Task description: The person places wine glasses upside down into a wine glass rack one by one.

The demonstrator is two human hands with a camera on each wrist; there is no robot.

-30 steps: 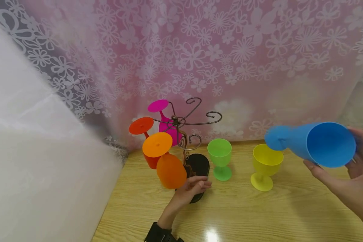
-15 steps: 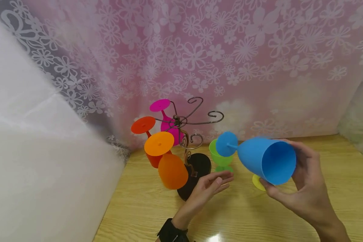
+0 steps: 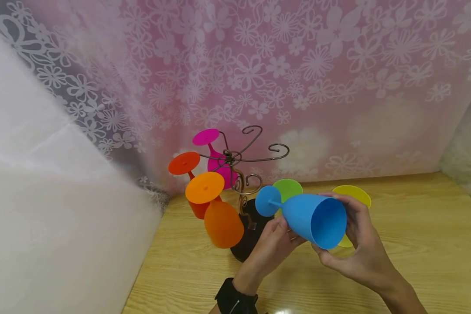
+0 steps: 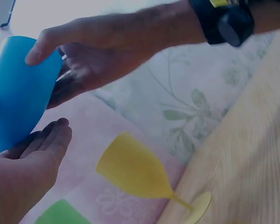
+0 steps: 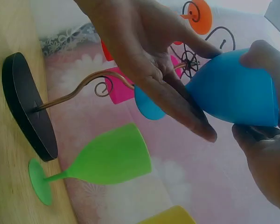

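Note:
A blue plastic goblet [image 3: 300, 213] lies tilted on its side in the air, foot to the left and mouth toward the lower right. My right hand [image 3: 361, 248] grips its bowl near the rim, thumb below and fingers around the far side. With fingers nearly straight, my left hand [image 3: 272, 244] touches the narrow end of the bowl, the thumb on one side and the fingers beneath. In the right wrist view the left hand [image 5: 149, 60] partly hides the goblet's stem and foot. A metal goblet rack [image 3: 228, 159] on a black base [image 5: 25, 107] stands just left.
Orange [image 3: 223, 226], red [image 3: 184, 163] and magenta [image 3: 221, 172] goblets hang upside down on the rack's left arms. Bare curled arms point right. A green goblet [image 5: 109, 156] and a yellow goblet [image 4: 133, 168] stand upright on the wooden table [image 3: 424, 218], before a pink flowered curtain [image 3: 298, 87].
My right hand has brought the blue goblet leftward from the far right, across the yellow and green ones. The left hand has moved right from the rack's base to meet it.

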